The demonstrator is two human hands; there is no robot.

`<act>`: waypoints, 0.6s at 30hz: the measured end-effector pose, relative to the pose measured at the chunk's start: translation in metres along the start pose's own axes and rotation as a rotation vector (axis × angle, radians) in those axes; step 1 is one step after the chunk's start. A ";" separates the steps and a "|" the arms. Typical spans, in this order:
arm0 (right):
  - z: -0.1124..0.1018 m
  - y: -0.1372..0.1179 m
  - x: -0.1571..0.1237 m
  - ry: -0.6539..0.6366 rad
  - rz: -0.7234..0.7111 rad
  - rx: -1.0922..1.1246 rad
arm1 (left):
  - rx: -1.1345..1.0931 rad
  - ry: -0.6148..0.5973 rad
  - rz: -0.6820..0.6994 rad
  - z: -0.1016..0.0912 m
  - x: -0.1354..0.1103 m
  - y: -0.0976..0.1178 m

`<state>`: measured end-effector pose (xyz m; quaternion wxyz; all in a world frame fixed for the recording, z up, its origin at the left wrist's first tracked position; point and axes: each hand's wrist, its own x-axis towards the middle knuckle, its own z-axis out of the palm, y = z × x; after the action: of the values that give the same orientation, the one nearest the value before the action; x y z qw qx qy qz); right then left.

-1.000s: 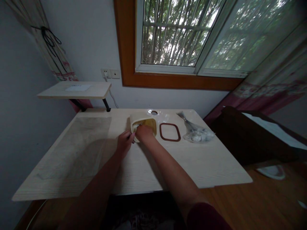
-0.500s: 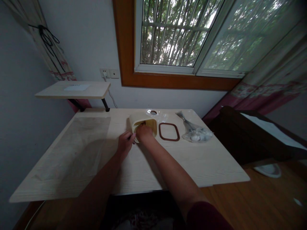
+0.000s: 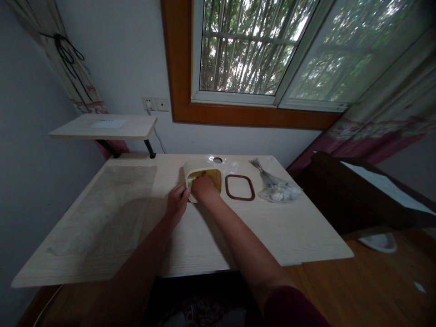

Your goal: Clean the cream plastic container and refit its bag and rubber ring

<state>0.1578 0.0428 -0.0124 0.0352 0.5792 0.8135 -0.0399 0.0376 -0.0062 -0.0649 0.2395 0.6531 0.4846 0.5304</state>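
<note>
A cream box-shaped container with rounded corners lies on its side on the table, its opening facing me and its inside yellowish. My left hand is closed at the left edge of the opening, thumb against the rim; a small dark spot shows between thumb and fingers, too unclear to name. Inside the opening is my right hand, its fingers mostly hidden by the hand itself, so whether they hold anything is unclear. Just right of the container lies a reddish-brown rounded-square ring, flat on the table.
A tied clear plastic bag with pale contents lies at the table's right. A translucent sheet covers part of the left side of the table. A raised shelf stands at the back left. Behind the container is a round hole.
My left hand has shifted slightly left along with the container's opening. The right hand stays inside, moved a little left and up.
</note>
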 end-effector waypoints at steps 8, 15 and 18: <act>0.007 -0.004 0.003 0.019 -0.085 0.072 | -0.006 0.125 0.089 0.000 0.000 -0.004; 0.008 0.006 0.002 0.043 -0.202 0.144 | -0.091 0.073 0.172 -0.001 0.001 0.000; 0.009 0.007 0.002 0.030 -0.200 0.152 | -0.098 0.060 0.163 -0.002 0.001 0.000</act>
<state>0.1645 0.0456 -0.0220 -0.0249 0.4965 0.8624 -0.0960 0.0359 -0.0058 -0.0636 0.2126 0.6616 0.4101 0.5907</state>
